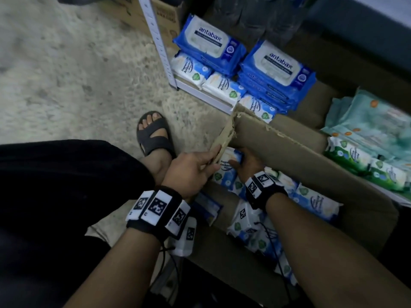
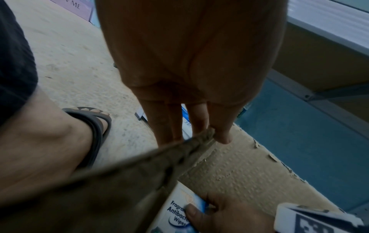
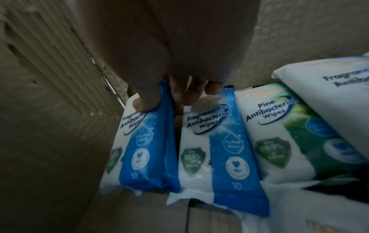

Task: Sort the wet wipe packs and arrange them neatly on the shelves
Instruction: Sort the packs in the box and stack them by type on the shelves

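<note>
My right hand (image 1: pixel 239 162) reaches into the far left corner of an open cardboard box (image 1: pixel 289 152) and grips a blue-and-white fragrance-free wipes pack (image 1: pixel 229 157). In the right wrist view my thumb (image 3: pixel 143 104) lies on the pack's (image 3: pixel 139 149) front and my fingers curl behind its top edge. My left hand (image 1: pixel 212 162) pinches the box's torn side flap (image 1: pixel 224 134) and holds it outward. Several more small packs (image 1: pixel 315 201) lie in the box. On the bottom shelf (image 1: pixel 206 96) stand two stacks of blue antabax packs (image 1: pixel 278 70), with a row of small fragrance-free packs (image 1: pixel 222 87) in front.
A white shelf upright (image 1: pixel 155 41) rises left of the stacks. Green pine wipes packs (image 1: pixel 355 161) and large teal packs (image 1: pixel 378 121) lie to the right beyond the box. A pine pack (image 3: pixel 279 134) sits in the box. My sandalled foot (image 1: pixel 153 134) rests on the concrete floor.
</note>
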